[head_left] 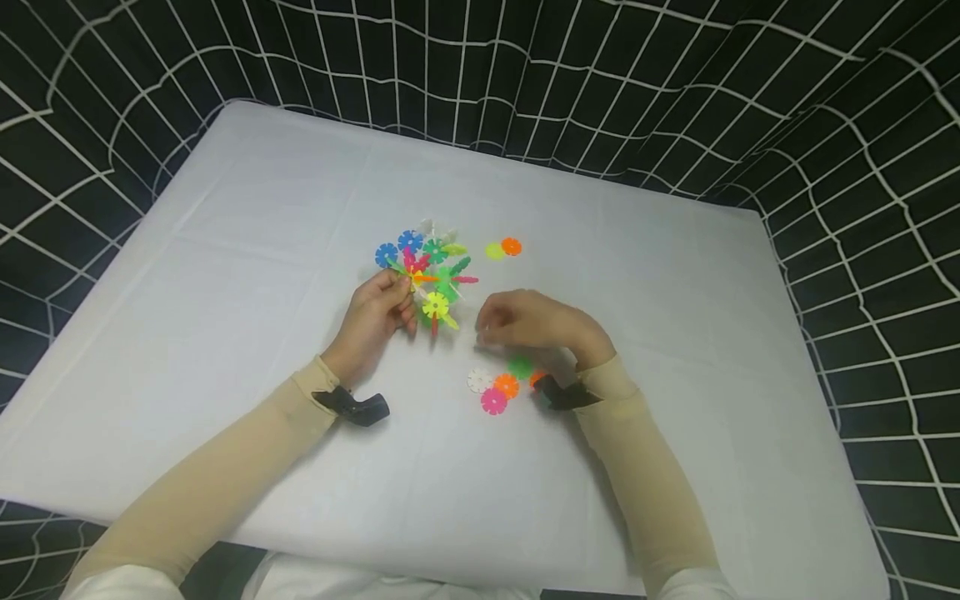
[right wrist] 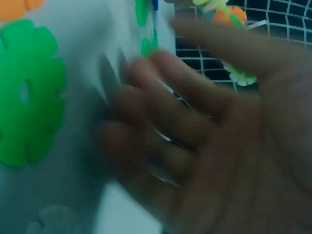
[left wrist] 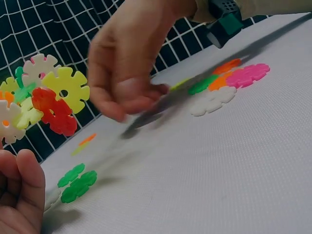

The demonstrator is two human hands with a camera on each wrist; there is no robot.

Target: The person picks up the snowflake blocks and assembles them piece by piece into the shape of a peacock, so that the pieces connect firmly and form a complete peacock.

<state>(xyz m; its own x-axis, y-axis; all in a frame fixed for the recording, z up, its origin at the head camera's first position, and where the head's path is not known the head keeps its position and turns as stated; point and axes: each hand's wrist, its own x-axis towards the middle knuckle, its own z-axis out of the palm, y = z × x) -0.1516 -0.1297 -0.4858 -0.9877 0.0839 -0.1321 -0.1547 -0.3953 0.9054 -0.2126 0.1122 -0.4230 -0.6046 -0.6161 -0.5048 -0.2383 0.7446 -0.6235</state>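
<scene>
My left hand (head_left: 375,312) pinches a cluster of interlocked snowflake discs (head_left: 435,306) at its left side. The cluster mixes yellow, green, pink, orange, red and white discs that stick out at many angles. In the left wrist view the built cluster (left wrist: 73,90) rises above the fingertips. My right hand (head_left: 532,321) hovers right of the cluster, its fingers loosely curled with nothing seen between them. Below that hand lie loose discs: a white one (head_left: 480,381), a pink one (head_left: 493,402), an orange one (head_left: 506,386) and a green one (head_left: 521,367).
Beyond the cluster are blue discs (head_left: 386,254) and a green disc (head_left: 435,250). A yellow disc (head_left: 495,250) and an orange disc (head_left: 512,247) lie together to the right of these. A white cloth covers the table (head_left: 675,467), with black white-gridded curtains (head_left: 480,75) around it.
</scene>
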